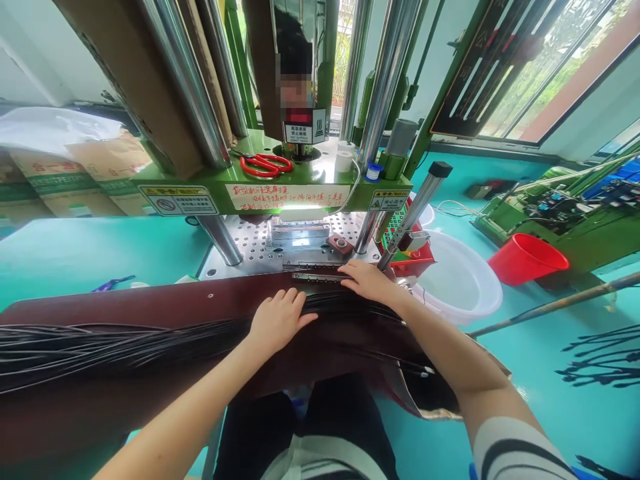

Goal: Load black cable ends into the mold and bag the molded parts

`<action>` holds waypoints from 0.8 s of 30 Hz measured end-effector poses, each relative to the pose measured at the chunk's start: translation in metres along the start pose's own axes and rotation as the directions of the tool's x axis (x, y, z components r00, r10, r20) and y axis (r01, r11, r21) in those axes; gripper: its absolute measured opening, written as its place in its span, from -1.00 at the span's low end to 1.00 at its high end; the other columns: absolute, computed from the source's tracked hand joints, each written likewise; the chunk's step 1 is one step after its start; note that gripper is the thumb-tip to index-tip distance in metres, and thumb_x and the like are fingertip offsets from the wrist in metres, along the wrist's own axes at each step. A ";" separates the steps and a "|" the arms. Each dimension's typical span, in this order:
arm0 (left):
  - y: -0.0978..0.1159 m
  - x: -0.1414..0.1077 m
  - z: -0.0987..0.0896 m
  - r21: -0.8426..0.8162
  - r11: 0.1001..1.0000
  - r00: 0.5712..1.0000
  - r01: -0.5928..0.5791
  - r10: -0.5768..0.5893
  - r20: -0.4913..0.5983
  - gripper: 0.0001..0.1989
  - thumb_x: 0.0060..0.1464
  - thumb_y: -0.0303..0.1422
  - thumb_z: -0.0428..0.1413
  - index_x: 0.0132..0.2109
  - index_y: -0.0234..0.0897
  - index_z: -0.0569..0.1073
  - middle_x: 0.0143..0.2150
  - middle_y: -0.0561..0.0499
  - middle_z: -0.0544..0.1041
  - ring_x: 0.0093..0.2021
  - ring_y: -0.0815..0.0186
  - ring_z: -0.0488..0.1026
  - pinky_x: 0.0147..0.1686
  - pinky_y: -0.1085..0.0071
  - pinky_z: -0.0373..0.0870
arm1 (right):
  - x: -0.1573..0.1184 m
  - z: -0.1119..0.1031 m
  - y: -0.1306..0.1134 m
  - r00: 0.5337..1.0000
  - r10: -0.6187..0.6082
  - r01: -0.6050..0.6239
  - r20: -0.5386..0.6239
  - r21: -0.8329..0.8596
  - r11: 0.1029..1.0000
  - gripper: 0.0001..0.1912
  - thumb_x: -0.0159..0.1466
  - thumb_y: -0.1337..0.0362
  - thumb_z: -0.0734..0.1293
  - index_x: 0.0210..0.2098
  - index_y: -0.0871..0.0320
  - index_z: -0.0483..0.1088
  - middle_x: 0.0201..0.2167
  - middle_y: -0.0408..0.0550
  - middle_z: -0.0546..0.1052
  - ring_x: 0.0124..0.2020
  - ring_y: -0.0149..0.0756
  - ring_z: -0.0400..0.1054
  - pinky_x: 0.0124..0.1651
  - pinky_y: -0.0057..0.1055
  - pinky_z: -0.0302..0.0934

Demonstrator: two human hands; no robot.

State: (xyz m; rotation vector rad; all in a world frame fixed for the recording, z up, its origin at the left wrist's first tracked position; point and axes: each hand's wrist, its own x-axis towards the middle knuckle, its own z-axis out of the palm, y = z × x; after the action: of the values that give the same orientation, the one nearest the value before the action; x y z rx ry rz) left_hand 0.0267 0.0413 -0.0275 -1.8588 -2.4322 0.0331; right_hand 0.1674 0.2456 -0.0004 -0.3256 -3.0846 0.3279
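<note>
My left hand (279, 320) lies over a long bundle of black cables (200, 337) on the brown tabletop (130, 303). Its fingers are stretched forward and its thumb stands apart. At the right end of a narrow metal mold strip (317, 277), my right hand (369, 283) has fingertips and thumb closed around the edge. Some cables pass beneath my right wrist. A second metal strip (305, 265) lies just behind, at the front edge of the perforated machine plate (250, 250). On that plate sits a shiny mold block (300, 235) under a light.
A green press (195, 195) with steel columns rises in front. Red-handled scissors (265, 165) lie on its ledge. A white tub (465, 280) and red bucket (529, 260) stand to the right. Sacks (75, 173) are at left. A person is partly visible behind the press.
</note>
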 end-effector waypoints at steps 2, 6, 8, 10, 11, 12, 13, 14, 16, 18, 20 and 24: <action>-0.014 -0.004 -0.008 -0.117 0.992 0.993 -0.040 0.052 0.104 -0.38 0.15 0.07 -0.19 0.13 -0.29 0.28 0.03 -0.12 0.32 -0.02 0.14 0.25 -0.14 0.24 0.23 | -0.024 -0.004 -0.011 0.997 -0.069 0.067 0.020 0.065 0.996 -0.39 0.22 0.02 0.28 0.16 0.23 0.19 0.06 0.05 0.25 0.07 -0.27 0.13 0.13 -0.38 0.03; -0.057 -0.030 -0.016 -0.254 0.967 0.958 0.033 0.042 0.284 -0.35 0.14 0.07 -0.16 0.25 -0.20 0.12 0.20 0.01 0.17 0.17 0.21 0.11 0.10 0.24 0.09 | -0.090 0.012 -0.030 0.985 -0.174 0.174 0.010 -0.096 0.980 0.10 -0.08 -0.26 0.36 0.29 0.11 -0.04 0.26 0.12 -0.09 0.27 0.03 -0.31 0.22 0.05 -0.33; -0.076 -0.043 -0.015 -0.218 0.967 0.947 0.128 -0.054 0.317 -0.38 0.15 0.04 -0.20 0.22 -0.23 0.18 0.18 0.01 0.21 0.17 0.21 0.12 0.13 0.24 0.06 | -0.114 0.025 -0.029 0.991 -0.131 0.124 -0.025 -0.192 0.974 0.05 -0.05 -0.17 0.40 0.29 0.04 -0.06 0.28 0.01 -0.11 0.29 -0.05 -0.34 0.23 0.02 -0.35; -0.090 -0.049 -0.013 -0.215 0.960 0.933 0.181 -0.098 0.347 -0.39 0.14 0.04 -0.23 0.16 -0.25 0.26 0.13 0.00 0.26 0.14 0.22 0.17 0.13 0.27 0.07 | -0.125 0.033 -0.021 0.991 -0.116 0.098 -0.064 -0.236 0.967 0.01 -0.01 -0.18 0.38 0.28 0.10 -0.03 0.27 0.01 -0.07 0.29 -0.11 -0.32 0.24 -0.04 -0.32; -0.094 -0.049 -0.013 -0.226 0.956 0.925 0.189 -0.096 0.368 -0.39 0.13 0.05 -0.24 0.13 -0.25 0.29 0.12 0.00 0.27 0.12 0.23 0.19 0.12 0.28 0.08 | -0.125 0.035 -0.014 0.990 -0.124 0.103 -0.071 -0.246 0.964 -0.02 0.01 -0.17 0.36 0.28 0.12 -0.02 0.26 0.01 -0.05 0.28 -0.15 -0.30 0.25 -0.07 -0.30; -0.096 -0.047 -0.013 -0.246 0.951 0.919 0.188 -0.082 0.386 -0.38 0.13 0.06 -0.24 0.12 -0.25 0.29 0.10 0.00 0.28 0.11 0.24 0.21 0.12 0.30 0.09 | -0.123 0.034 -0.006 0.987 -0.139 0.116 -0.075 -0.251 0.961 -0.06 0.04 -0.14 0.36 0.27 0.14 -0.01 0.26 0.01 -0.02 0.28 -0.18 -0.26 0.25 -0.11 -0.28; -0.097 -0.044 -0.013 -0.270 0.945 0.913 0.183 -0.062 0.402 -0.38 0.12 0.08 -0.23 0.11 -0.24 0.29 0.09 0.00 0.29 0.09 0.25 0.23 0.10 0.31 0.11 | -0.118 0.031 0.002 0.987 -0.139 0.113 -0.083 -0.259 0.959 -0.11 0.07 -0.08 0.37 0.26 0.14 0.01 0.24 0.01 0.01 0.26 -0.19 -0.22 0.25 -0.15 -0.25; -0.095 -0.040 -0.013 -0.294 0.940 0.909 0.174 -0.038 0.416 -0.38 0.11 0.09 -0.20 0.11 -0.24 0.28 0.08 0.01 0.30 0.07 0.26 0.26 0.08 0.33 0.13 | -0.112 0.028 0.010 0.987 -0.123 0.092 -0.101 -0.271 0.958 -0.17 0.09 0.00 0.39 0.25 0.13 0.04 0.23 0.01 0.05 0.24 -0.18 -0.16 0.24 -0.16 -0.21; -0.087 -0.031 -0.012 -0.323 0.936 0.910 0.141 0.006 0.415 -0.41 0.10 0.09 -0.15 0.09 -0.24 0.27 0.07 0.02 0.31 0.03 0.28 0.28 0.05 0.35 0.17 | -0.101 0.021 0.024 0.987 -0.077 0.033 -0.143 -0.287 0.957 -0.26 0.13 0.13 0.39 0.22 0.18 0.09 0.16 0.04 0.15 0.16 -0.15 -0.01 0.19 -0.16 -0.13; -0.074 -0.022 -0.011 -0.286 0.955 0.930 0.071 0.040 0.365 -0.48 0.16 0.01 -0.14 0.07 -0.27 0.27 0.05 0.00 0.32 0.03 0.28 0.27 0.03 0.34 0.18 | -0.093 0.019 0.029 0.988 -0.046 0.004 -0.150 -0.269 0.963 -0.33 0.16 0.18 0.37 0.19 0.22 0.13 0.07 0.04 0.25 0.06 -0.16 0.09 0.15 -0.15 -0.07; -0.057 -0.013 -0.008 -0.188 0.982 0.954 -0.005 0.061 0.292 -0.56 0.23 -0.09 -0.18 0.04 -0.31 0.30 0.00 -0.04 0.32 0.02 0.25 0.27 -0.01 0.31 0.21 | -0.091 0.023 0.026 0.987 -0.024 -0.013 -0.158 -0.230 0.973 -0.36 0.15 0.26 0.38 0.18 0.24 0.15 0.03 0.01 0.28 0.02 -0.20 0.13 0.13 -0.20 -0.02; -0.032 -0.002 -0.006 -0.032 0.999 0.973 0.008 0.000 0.230 -0.64 0.27 -0.19 -0.24 -0.10 -0.33 0.34 -0.15 -0.03 0.36 -0.10 0.23 0.33 -0.26 0.32 0.28 | -0.102 0.041 0.006 0.959 0.062 -0.130 -0.278 -0.233 0.964 -0.36 0.12 0.41 0.34 0.18 0.30 0.15 0.09 0.11 0.22 0.11 -0.11 0.05 0.16 -0.18 -0.05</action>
State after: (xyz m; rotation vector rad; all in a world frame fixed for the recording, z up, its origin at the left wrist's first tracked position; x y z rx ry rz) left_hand -0.0036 0.0311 -0.0194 -1.9643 -2.5993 0.2222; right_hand 0.2670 0.2215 -0.0420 -0.4843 -2.8447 -0.1002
